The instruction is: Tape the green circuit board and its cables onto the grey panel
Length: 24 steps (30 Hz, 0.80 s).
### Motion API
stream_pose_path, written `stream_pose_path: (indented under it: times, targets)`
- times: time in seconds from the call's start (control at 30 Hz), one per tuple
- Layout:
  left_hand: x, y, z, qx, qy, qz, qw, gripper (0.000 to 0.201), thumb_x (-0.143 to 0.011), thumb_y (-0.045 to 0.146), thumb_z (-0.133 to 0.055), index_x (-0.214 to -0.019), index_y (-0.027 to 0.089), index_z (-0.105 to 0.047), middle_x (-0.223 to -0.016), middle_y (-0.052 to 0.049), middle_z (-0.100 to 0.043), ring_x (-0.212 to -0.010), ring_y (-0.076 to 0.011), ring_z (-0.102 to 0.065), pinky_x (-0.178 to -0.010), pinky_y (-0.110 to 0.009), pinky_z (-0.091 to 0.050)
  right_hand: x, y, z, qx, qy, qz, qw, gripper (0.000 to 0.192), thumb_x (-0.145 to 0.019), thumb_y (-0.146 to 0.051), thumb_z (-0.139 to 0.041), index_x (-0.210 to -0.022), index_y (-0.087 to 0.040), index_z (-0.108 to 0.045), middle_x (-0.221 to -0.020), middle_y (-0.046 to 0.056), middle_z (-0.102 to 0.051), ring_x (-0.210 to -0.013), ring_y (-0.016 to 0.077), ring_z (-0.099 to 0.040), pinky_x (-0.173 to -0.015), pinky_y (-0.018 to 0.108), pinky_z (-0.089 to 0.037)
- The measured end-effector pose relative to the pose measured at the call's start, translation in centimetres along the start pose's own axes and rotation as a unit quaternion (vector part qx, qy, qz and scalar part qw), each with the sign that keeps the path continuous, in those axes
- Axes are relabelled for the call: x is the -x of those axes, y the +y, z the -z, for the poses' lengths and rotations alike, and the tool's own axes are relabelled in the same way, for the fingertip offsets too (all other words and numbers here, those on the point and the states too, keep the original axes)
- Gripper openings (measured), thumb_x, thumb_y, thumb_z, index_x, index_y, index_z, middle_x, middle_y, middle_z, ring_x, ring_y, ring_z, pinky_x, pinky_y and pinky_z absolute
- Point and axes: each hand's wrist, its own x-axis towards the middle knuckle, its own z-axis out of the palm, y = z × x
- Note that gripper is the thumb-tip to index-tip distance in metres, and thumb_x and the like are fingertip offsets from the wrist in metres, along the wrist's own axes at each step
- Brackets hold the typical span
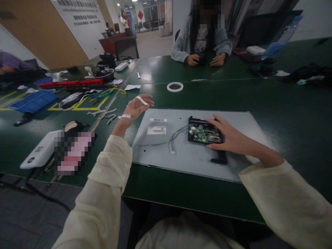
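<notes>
My right hand (232, 138) spans a black plastic bracket (225, 157) that carries a green circuit board (203, 135), thumb on the near side and fingers on the far side. The bracket rests on a flat grey metal panel (160, 155) with white labels. From the board a bundle of thin grey-blue wires (172, 138) runs left across the panel, ending partly in a white connector. My left hand (136, 107) hovers by the panel's far left corner, fingers loosely stretched. One white tape strip (141, 100) lies across its fingers, and another piece (124, 116) sticks to its wrist.
A white tape roll (175, 87) lies beyond the panel. To the left are crumpled tape strips (103, 113), a white power bank (41, 150), a pink blurred item (76, 152) and a blue bin (33, 101). Across the table sits a person (202, 41), both hands on it.
</notes>
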Motion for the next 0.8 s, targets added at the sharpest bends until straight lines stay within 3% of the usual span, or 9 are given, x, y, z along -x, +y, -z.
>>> stream_pose_path:
  times: [0.4, 0.57, 0.7, 0.8]
  targets:
    - [0.5, 0.6, -0.1, 0.027, -0.068, 0.044, 0.996, 0.033, -0.073, 0.02, -0.06, -0.106, 0.019, -0.059, -0.091, -0.006, -0.068, -0.086, -0.0187, -0.065, -0.074, -0.031, -0.05, -0.3, 0.1, -0.1, -0.006, 0.015, -0.011, 1.0, 0.092, -0.07, -0.064, -0.06, -0.145, -0.026, -0.02, -0.15, 0.011, -0.008, -0.13, 0.0376, -0.028, -0.103, 0.054, -0.035]
    - [0.7, 0.9, -0.4, 0.014, -0.226, 0.089, 0.97, 0.044, -0.071, 0.023, -0.064, -0.113, 0.019, -0.055, -0.095, -0.007, -0.067, -0.074, -0.0171, -0.066, -0.058, -0.026, -0.049, -0.3, 0.1, -0.1, -0.004, 0.018, -0.008, 1.0, 0.093, -0.07, -0.064, -0.06, -0.145, -0.026, -0.02, -0.15, 0.01, -0.009, -0.131, 0.0361, -0.028, -0.103, 0.052, -0.035]
    - [1.3, 1.5, -0.8, 0.007, -0.357, 0.16, 0.92, 0.058, -0.067, 0.023, -0.069, -0.122, 0.02, -0.05, -0.092, -0.009, -0.069, -0.069, -0.02, -0.068, -0.053, -0.026, -0.05, -0.3, 0.2, -0.1, -0.001, 0.008, -0.011, 1.0, 0.092, -0.071, -0.064, -0.059, -0.145, -0.026, -0.019, -0.15, 0.01, -0.008, -0.131, 0.035, -0.027, -0.103, 0.05, -0.035]
    - [2.1, 1.9, -0.9, 0.018, -0.387, 0.195, 0.901, 0.06, -0.062, 0.025, -0.073, -0.119, 0.021, -0.054, -0.084, -0.008, -0.071, -0.065, -0.0221, -0.068, -0.053, -0.03, -0.052, -0.4, 0.5, -0.2, 0.001, 0.012, 0.002, 1.0, 0.091, -0.071, -0.063, -0.06, -0.145, -0.026, -0.021, -0.15, 0.01, -0.01, -0.132, 0.0353, -0.027, -0.104, 0.05, -0.034]
